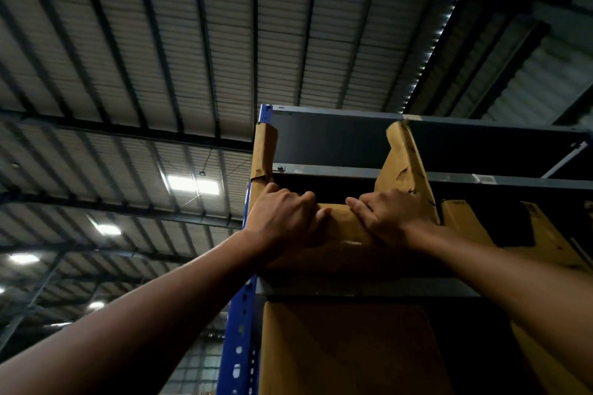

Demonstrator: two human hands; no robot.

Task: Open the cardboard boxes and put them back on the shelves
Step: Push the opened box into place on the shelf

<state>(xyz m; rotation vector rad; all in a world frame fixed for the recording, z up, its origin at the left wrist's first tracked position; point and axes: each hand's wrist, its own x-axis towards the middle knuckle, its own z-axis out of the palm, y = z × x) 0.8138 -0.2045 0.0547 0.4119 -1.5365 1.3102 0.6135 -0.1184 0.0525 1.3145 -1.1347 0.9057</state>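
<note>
While both arms reach upward and away from the camera, the left hand (282,218) and the right hand (393,218) meet at the near top edge of an open cardboard box (340,231) standing on the upper shelf (359,288) of the rack.

Left forearm: rises from the lower left, wrist straight, back of the hand towards the camera. Its grip is clamped on the box's near edge, fingers curled over the rim and knuckles uppermost.

Right forearm: enters from the lower right and crosses in front of the shelf. Its grip is likewise closed on the same edge, fingers hooked over the rim, with one finger lying along it and pointing left. The two hands sit close together, not touching.

Box condition: the left flap (263,154) and the right flap (405,157) stand upright, both torn and creased. The box sits at the left end of the shelf, against the blue upright (242,333).

Surroundings: a second box (465,218) stands just to the right on the same shelf. A lower box (337,349) sits on the level beneath. A corrugated roof (160,42) with lit panels is overhead
</note>
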